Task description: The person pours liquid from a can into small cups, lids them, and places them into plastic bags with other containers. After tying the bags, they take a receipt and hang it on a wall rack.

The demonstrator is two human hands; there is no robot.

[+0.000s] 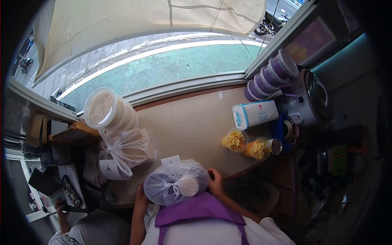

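A knotted translucent plastic bag (176, 182) with round containers inside sits at the counter's near edge, against the purple apron. My left hand (141, 193) is at the bag's left side, its fingers mostly hidden. At the right side my right hand (215, 180) touches the bag with curled fingers; what they grip, if anything, is too small to make out. A small white card (170, 160) lies just behind the bag. Left of it stands another tied bag (128, 149) with a white label.
Stacked clear tubs (107, 110) stand at the back left. Toward the right are topped cups (236, 140), a tissue pack (256, 113), purple-banded tubs (271, 75) and a cooker (308, 98). Another person's hand (62, 209) is at the lower left, near a phone (72, 192).
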